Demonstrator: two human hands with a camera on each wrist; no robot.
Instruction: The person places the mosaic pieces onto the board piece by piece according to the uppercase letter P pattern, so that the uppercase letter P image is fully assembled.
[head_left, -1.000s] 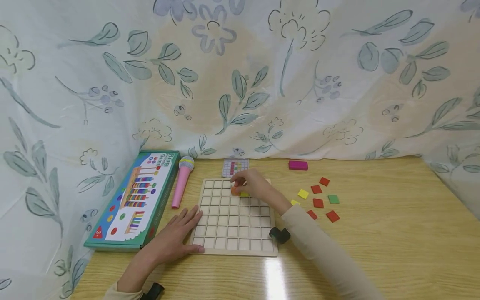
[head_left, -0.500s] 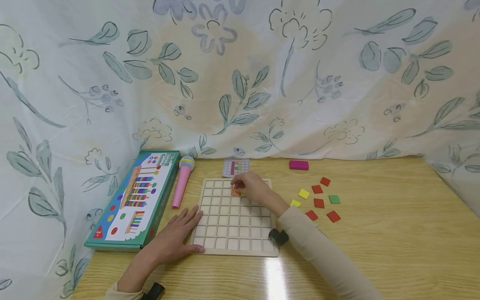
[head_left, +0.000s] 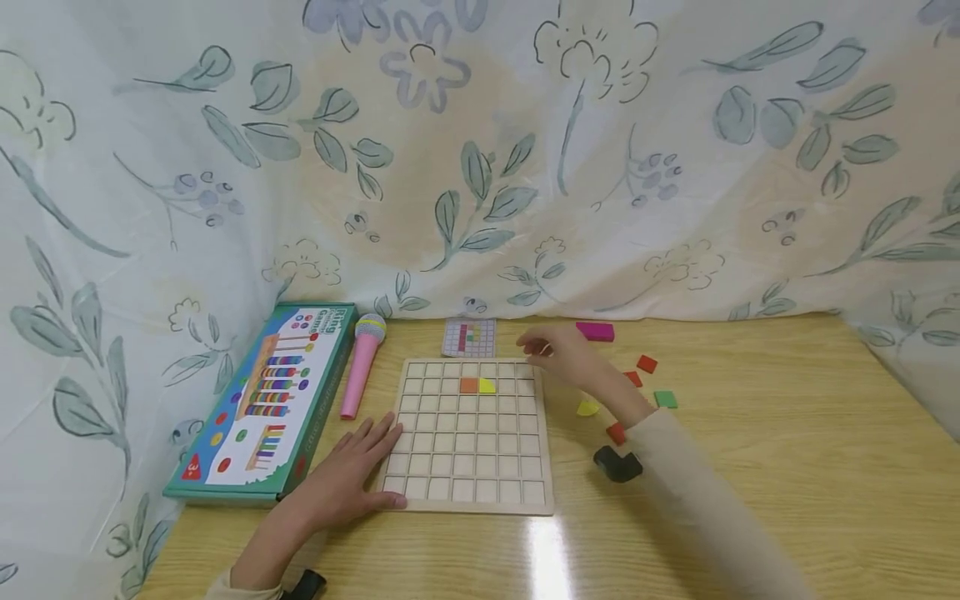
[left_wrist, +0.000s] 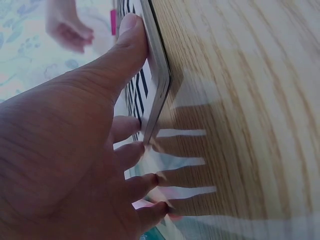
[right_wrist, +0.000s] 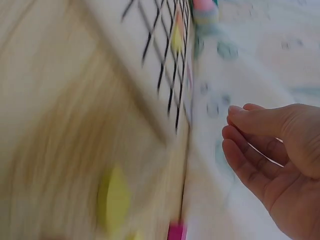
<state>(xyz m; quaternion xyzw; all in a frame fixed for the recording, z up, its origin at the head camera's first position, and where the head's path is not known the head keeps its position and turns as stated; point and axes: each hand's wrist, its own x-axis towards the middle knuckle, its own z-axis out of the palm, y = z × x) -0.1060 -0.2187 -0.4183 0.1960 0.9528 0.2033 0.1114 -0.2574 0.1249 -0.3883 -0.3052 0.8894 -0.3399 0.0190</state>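
From the head view, the left hand point(head_left: 352, 475) lies flat with fingers spread on the table point(head_left: 750, 467), its thumb and fingertips against the near left corner of the grid board point(head_left: 468, 433). An orange tile point(head_left: 468, 385) and a yellow tile point(head_left: 487, 385) sit side by side in the board's second row. The right hand point(head_left: 558, 354) hovers past the board's far right corner, empty, fingers loosely curled, near loose tiles point(head_left: 647, 364) and a pink block point(head_left: 596, 332). A pattern card point(head_left: 469, 337), a pink microphone point(head_left: 363, 362) and a game box point(head_left: 262, 400) lie to the left.

At the left wrist, the thumb point(left_wrist: 125, 47) presses along the board's edge point(left_wrist: 159, 75) while the other fingers point(left_wrist: 135, 155) fan out over the wood.

At the right wrist, blurred, the hand point(right_wrist: 275, 160) holds nothing, its fingers point(right_wrist: 245, 145) gently bent together above the table, the board point(right_wrist: 160, 45) off to one side.
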